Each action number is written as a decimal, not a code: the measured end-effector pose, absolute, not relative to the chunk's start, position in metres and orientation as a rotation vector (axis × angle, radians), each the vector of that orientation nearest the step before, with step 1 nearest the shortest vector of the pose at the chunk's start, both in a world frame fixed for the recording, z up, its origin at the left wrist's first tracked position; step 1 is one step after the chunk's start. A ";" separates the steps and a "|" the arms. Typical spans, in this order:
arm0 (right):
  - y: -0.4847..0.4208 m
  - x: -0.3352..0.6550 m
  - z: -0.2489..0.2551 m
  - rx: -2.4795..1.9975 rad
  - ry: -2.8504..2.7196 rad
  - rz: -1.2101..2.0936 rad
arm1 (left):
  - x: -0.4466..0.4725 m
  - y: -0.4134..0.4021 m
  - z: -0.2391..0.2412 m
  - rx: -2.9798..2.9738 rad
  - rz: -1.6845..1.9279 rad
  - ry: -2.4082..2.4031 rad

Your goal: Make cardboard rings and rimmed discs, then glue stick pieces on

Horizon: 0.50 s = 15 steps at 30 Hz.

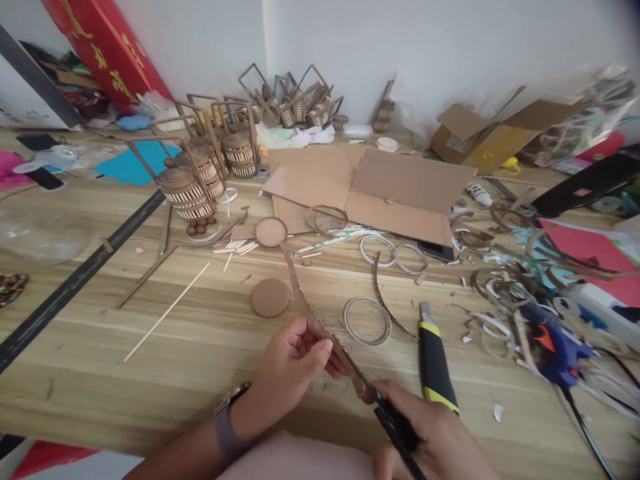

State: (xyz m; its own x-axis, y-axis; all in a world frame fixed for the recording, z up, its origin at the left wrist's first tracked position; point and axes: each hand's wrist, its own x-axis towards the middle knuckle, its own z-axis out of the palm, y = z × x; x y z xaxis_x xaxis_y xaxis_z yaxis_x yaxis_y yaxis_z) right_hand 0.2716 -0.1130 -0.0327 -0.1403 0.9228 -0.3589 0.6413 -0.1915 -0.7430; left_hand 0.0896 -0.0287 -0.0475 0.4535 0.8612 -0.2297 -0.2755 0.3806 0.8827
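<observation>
My left hand (pixel 285 367) wears a watch and pinches a long brown cardboard strip (pixel 299 287) with a notched edge. The strip runs from near a round cardboard lid (pixel 271 232) down between my hands. Closed around black scissors (pixel 397 423), my right hand (pixel 440 433) holds the blades along the strip's lower end; part of the handles is hidden. A plain cardboard disc (pixel 270 297) lies left of the strip. To its right are a roll of narrow tape (pixel 367 321), a curved notched strip (pixel 383 293) and a black and yellow utility knife (pixel 436 367).
Several small lidded baskets (pixel 185 193) with tall handles stand at the back left. Flattened cardboard (pixel 400 180) lies across the back middle. At right are a blue glue gun (pixel 555 347) with its cord and tangled paper scraps. A thin stick (pixel 167 312) rests at left.
</observation>
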 end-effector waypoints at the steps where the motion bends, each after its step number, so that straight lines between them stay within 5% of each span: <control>1: -0.113 0.271 -0.031 -1.820 -1.757 1.261 | 0.090 -0.028 -0.047 0.880 0.830 0.780; 15: -0.106 0.271 -0.016 -1.858 -1.917 1.187 | 0.091 -0.031 -0.048 0.843 0.776 0.739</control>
